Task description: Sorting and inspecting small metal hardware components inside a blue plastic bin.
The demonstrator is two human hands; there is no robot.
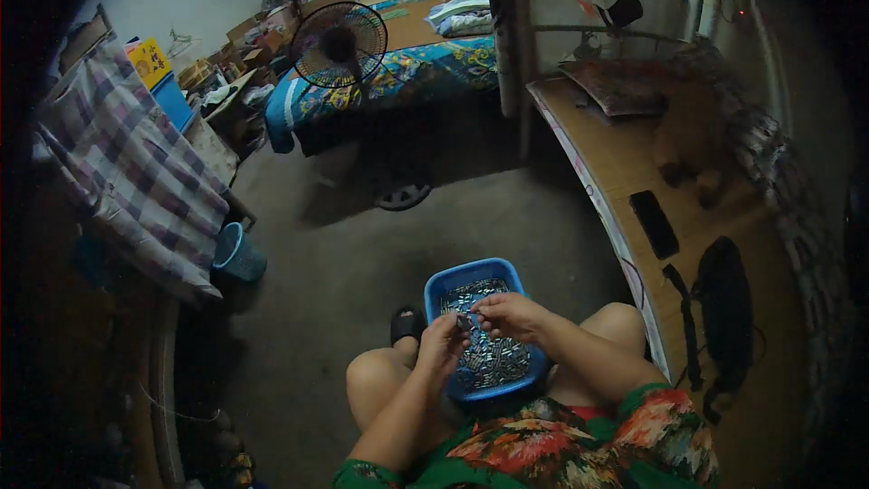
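Between my knees sits a blue plastic basket [502, 264], filled with many small shiny metal cylinders [493, 364]. Above it my left hand [444, 341] is closed in a pinch on a small dark piece at its fingertips, too small to name. My right hand [507, 317] pinches close beside it, fingertips almost meeting the left ones. What the right fingers hold, if anything, is too small to make out. Both hands are over the basket's middle, clear of its rim.
On the right, a wooden bench [625, 172] holds a black phone [654, 225], a dark bag [724, 299] and a cushion [615, 86]. Ahead stand a black fan [339, 43] and a bed [425, 72]. Leftward are a blue bin [240, 254] and a checked cloth [136, 172].
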